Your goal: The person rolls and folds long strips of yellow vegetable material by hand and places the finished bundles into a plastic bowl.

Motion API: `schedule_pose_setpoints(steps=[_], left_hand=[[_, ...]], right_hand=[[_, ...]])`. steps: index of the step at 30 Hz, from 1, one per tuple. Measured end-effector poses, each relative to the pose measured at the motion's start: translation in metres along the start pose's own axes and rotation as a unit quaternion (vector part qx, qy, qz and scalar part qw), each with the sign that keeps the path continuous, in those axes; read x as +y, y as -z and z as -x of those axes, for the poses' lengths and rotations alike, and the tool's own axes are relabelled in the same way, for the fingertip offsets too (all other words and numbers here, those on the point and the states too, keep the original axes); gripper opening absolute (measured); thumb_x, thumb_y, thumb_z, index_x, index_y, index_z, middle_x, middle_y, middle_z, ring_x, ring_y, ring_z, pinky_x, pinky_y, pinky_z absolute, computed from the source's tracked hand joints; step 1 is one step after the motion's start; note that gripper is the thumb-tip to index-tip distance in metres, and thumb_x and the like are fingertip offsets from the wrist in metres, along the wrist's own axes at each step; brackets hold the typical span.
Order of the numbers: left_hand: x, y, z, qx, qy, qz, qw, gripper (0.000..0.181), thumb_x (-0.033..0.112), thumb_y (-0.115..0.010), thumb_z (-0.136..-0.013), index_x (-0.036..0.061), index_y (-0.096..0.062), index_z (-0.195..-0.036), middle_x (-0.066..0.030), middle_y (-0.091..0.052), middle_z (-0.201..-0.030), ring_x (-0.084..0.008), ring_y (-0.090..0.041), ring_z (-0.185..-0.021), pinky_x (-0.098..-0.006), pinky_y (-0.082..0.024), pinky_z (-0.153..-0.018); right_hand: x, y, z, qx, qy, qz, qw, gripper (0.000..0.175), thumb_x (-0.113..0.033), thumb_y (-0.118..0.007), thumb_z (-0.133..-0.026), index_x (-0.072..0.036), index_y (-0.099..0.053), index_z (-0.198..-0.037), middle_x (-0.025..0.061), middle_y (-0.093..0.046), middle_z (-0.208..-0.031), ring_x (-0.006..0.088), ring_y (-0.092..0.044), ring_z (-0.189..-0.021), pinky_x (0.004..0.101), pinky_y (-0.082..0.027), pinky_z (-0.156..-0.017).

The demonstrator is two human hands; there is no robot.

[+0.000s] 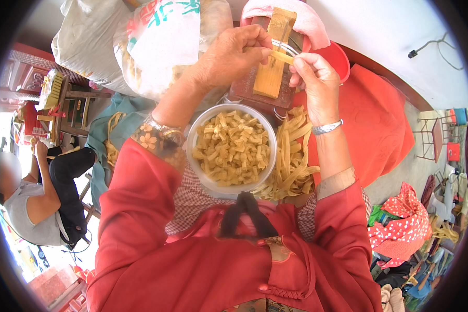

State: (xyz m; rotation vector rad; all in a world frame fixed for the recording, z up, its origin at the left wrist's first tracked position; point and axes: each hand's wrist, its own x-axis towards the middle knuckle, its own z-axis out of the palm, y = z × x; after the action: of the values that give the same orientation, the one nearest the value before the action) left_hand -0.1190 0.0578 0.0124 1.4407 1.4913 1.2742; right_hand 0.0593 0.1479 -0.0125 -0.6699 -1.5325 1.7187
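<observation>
My left hand (228,54) pinches one end of a short yellow strip (282,57), and my right hand (318,76) pinches the other end. The strip is stretched between them, over a wooden slat (268,80) fixed on a dark reddish block (243,91). Curved shiny metal (288,47) crosses the slat just beyond the strip; its join to the slat is hard to make out. Nearer to me stands a round translucent plastic tub (273,156) filled with knotted yellow strips (232,148). Long loose strips (292,150) lie heaped against its right side.
Stuffed plastic sacks (89,46) stand at the far left. Right of the block are a pink towel (312,23), a red basin (337,58) and a large red cloth (366,124). A seated person (35,199) works at the left. A dotted red cloth (405,226) lies at the right.
</observation>
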Motion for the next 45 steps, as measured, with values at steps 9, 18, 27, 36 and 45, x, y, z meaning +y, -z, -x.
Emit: schedule_pose_setpoints(steps=[9,18,27,36,45], left_hand=[[-0.015,-0.015,-0.008,0.109,0.023,-0.115,0.987,0.011,0.012,-0.059,-0.078,0.0018,-0.061,-0.081,-0.0096,-0.061,-0.069,-0.0173,-0.057,-0.066,-0.0308,-0.047,-0.065],[-0.026,-0.022,-0.012,0.202,0.002,-0.268,0.942,0.013,0.015,-0.057,-0.076,0.0049,-0.064,-0.081,-0.0145,-0.064,-0.073,-0.031,-0.063,-0.073,-0.039,-0.05,-0.068],[-0.003,-0.012,0.002,0.193,0.093,-0.108,0.971,0.011,0.014,-0.055,-0.084,0.0044,-0.059,-0.087,0.0001,-0.059,-0.068,-0.0067,-0.05,-0.061,-0.0232,-0.042,-0.057],[0.01,-0.007,0.015,0.211,0.06,-0.077,0.973,0.015,0.015,-0.057,-0.087,0.0008,-0.06,-0.09,-0.0003,-0.06,-0.068,-0.004,-0.05,-0.06,-0.0186,-0.041,-0.056],[0.047,-0.007,0.051,0.046,0.042,-0.388,0.919,0.017,0.016,-0.058,-0.085,0.0023,-0.058,-0.075,-0.0109,-0.059,-0.071,-0.0212,-0.059,-0.067,-0.0352,-0.047,-0.058]], right_hand=[[0.012,-0.003,-0.005,0.027,0.043,0.192,0.98,0.01,-0.009,-0.062,-0.081,0.0,-0.063,-0.083,0.0042,-0.062,-0.072,0.0105,-0.055,-0.058,0.0253,-0.044,-0.057],[0.016,-0.003,0.005,0.024,0.091,0.284,0.954,0.012,-0.01,-0.061,-0.082,0.001,-0.062,-0.085,0.0102,-0.063,-0.073,0.0176,-0.061,-0.066,0.0303,-0.046,-0.063],[0.027,0.095,-0.041,0.19,-0.063,-0.071,0.977,0.039,-0.016,-0.05,-0.092,0.011,-0.045,-0.118,0.0233,-0.053,-0.116,0.0285,-0.06,-0.096,0.0404,-0.054,-0.083],[0.093,0.13,-0.017,0.238,-0.053,-0.187,0.951,0.033,-0.015,-0.049,-0.093,0.006,-0.043,-0.118,0.0209,-0.051,-0.117,0.0337,-0.055,-0.108,0.0454,-0.049,-0.091],[0.119,0.041,0.096,0.17,-0.129,-0.008,0.977,0.021,-0.019,-0.055,-0.089,0.0,-0.057,-0.098,0.0044,-0.061,-0.078,0.0112,-0.058,-0.065,0.0263,-0.048,-0.057]])
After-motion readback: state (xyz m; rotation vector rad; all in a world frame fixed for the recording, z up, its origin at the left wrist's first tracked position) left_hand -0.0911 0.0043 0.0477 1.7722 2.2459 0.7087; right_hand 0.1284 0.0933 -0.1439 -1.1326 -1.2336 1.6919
